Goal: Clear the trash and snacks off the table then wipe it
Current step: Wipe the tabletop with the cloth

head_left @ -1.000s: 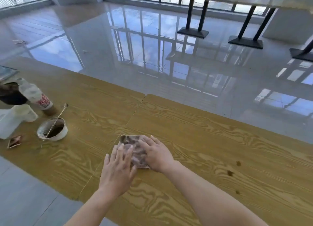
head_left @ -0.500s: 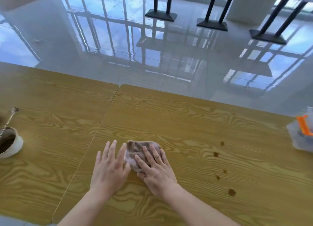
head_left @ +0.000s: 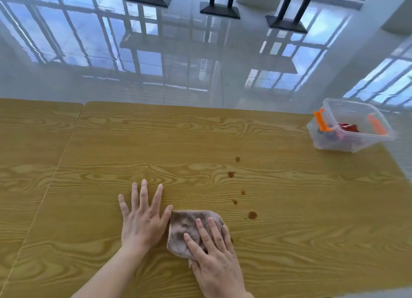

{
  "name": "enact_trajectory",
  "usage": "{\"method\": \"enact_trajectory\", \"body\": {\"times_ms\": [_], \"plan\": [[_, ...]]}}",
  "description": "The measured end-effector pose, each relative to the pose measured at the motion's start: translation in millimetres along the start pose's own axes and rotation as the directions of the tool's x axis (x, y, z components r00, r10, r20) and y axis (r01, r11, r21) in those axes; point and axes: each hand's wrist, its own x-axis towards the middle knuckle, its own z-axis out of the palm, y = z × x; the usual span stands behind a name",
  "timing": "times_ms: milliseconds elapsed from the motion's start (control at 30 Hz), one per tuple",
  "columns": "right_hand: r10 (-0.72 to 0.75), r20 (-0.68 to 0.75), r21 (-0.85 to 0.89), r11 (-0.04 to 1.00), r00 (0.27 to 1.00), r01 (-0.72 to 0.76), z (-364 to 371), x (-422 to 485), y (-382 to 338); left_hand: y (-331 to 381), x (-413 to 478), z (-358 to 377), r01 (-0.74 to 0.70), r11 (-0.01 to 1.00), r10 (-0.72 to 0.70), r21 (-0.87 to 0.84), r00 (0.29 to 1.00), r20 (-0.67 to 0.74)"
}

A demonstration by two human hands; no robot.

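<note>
A folded brownish-pink cloth (head_left: 185, 226) lies flat on the wooden table (head_left: 133, 141) near its front edge. My right hand (head_left: 214, 251) presses down on the cloth's right half with the fingers spread. My left hand (head_left: 142, 219) rests flat on the bare wood just left of the cloth, fingers apart, thumb touching the cloth's edge. Several small brown spill spots (head_left: 252, 214) dot the table to the right of the cloth, running up toward the middle.
A clear plastic box with orange latches (head_left: 347, 126) holding red and dark wrappers stands at the table's far right corner. A seam (head_left: 66, 150) splits the tabletop on the left. Beyond the table is glossy floor with black table bases (head_left: 219, 10).
The view swung right, so the cup and bottles on the left left the frame and the plastic box came into view. The cloth and my right hand slid right toward the spots.
</note>
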Motion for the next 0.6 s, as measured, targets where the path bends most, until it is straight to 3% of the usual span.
{"method": "enact_trajectory", "body": {"times_ms": [133,300,367,467,533,600], "plan": [[-0.061,-0.041,-0.031,0.998,0.997,0.060,-3.9,-28.1,26.1,-1.5,2.1,3.8,0.014,0.999,-0.014,0.033,1.000,-0.023],[0.047,-0.078,-0.083,0.995,0.996,-0.053,-14.4,-83.1,97.5,2.1,0.3,6.5,0.031,0.998,-0.029,0.050,0.999,-0.045],[0.184,-0.066,-0.069,0.980,0.981,-0.189,-19.9,-85.2,117.2,2.4,1.1,6.3,0.033,0.998,-0.030,0.046,0.998,-0.051],[0.428,-0.054,0.007,0.904,0.902,-0.428,-21.9,-68.5,114.0,2.8,0.5,7.0,0.037,0.998,-0.034,0.052,0.998,-0.057],[0.399,-0.041,0.010,0.917,0.916,-0.399,-17.4,-63.8,98.7,3.2,0.0,9.1,0.034,0.998,-0.031,0.056,0.998,-0.061],[0.249,-0.062,-0.004,0.968,0.966,-0.250,-12.6,-78.1,95.9,2.9,0.2,8.2,0.037,0.998,-0.034,0.057,0.998,-0.056]]}}
